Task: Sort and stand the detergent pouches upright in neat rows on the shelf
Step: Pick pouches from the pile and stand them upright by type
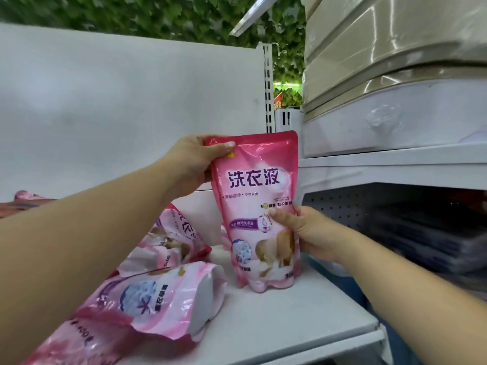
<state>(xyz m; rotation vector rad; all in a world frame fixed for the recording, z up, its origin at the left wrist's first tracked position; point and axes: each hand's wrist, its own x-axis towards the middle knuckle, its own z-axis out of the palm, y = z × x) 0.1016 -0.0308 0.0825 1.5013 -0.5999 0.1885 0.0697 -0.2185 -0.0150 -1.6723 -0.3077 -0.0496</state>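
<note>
A pink detergent pouch (pixel 257 201) stands upright on the white shelf (pixel 303 320), its base touching the board. My left hand (pixel 195 162) pinches its top left corner, thumb across the front. My right hand (pixel 303 233) grips its right side low down, thumb on the front. To the left, two more pink pouches lie flat: one near the front (pixel 158 301), one behind it (pixel 171 241) partly hidden by my left forearm. A bit of another pouch peeks out behind the standing one.
A white back panel (pixel 118 106) rises behind the shelf, with a slotted upright post (pixel 268 88) at its right end. Stacked beige plastic goods (pixel 395 61) sit on a higher shelf at right. Dark items (pixel 408 233) fill the shelf beneath. Something pink lies far left (pixel 23 198).
</note>
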